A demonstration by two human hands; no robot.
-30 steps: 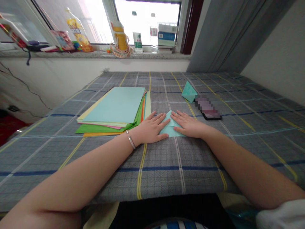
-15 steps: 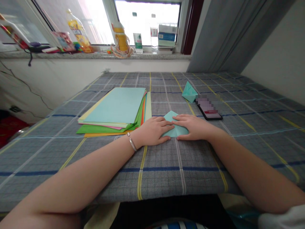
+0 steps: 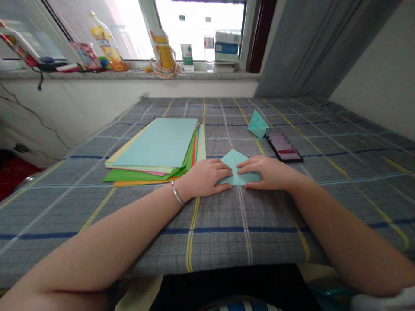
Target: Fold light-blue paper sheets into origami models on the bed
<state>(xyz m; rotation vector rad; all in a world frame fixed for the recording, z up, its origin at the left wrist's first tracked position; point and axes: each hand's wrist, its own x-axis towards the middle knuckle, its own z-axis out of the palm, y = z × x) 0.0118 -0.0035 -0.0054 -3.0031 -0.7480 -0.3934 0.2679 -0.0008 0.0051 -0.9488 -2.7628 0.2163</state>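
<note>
A folded piece of light blue-green paper (image 3: 234,160) lies flat on the checked cloth, its peak pointing away from me and a crease down its middle. My left hand (image 3: 209,175) rests on its left side, fingers stretched out and flat. On the right side lies my right hand (image 3: 264,172), its fingers also extended over the paper. Both hands partly cover the paper's lower corners. A silver bangle (image 3: 177,193) is on my left wrist.
Left of my hands lies a stack of coloured paper (image 3: 155,142). A folded teal paper shape (image 3: 257,124) stands beyond a phone (image 3: 283,146) on the right. Bottles and boxes (image 3: 227,46) line the windowsill (image 3: 129,75). A checked cloth (image 3: 136,242) covers the table.
My hands have moved slightly apart, the right one shifting right. More of the folded paper and its middle crease now shows between them.
</note>
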